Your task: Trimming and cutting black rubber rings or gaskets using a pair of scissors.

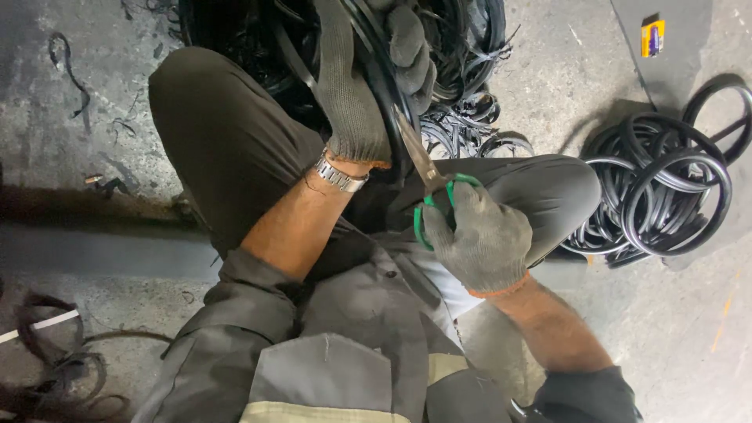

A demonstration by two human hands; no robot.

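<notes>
A black rubber ring (381, 78) stands upright over the person's lap, between the raised knees, its top running out of view at the upper edge. The left hand (356, 94), in a grey knit glove, has its grip clamped around the ring, fingers curled over the far side. Just below it, the blades of green-handled scissors (429, 176) meet the ring's edge; whether they bite into the rubber cannot be told. The right hand (479, 235), also gloved in grey, has its grip closed through the scissor handles. A metal wristwatch (338, 175) sits on the left wrist.

Behind the ring, a heap of black rubber rings and offcuts (462, 102) lies on the concrete floor (681, 337) toward its far edge. A second pile of black rings (666, 188) lies near the floor's right edge, well apart from the hands. A small yellow and blue packet (652, 36) lies near the far right corner. Dark rubber strips (55, 360) lie at the near left corner.
</notes>
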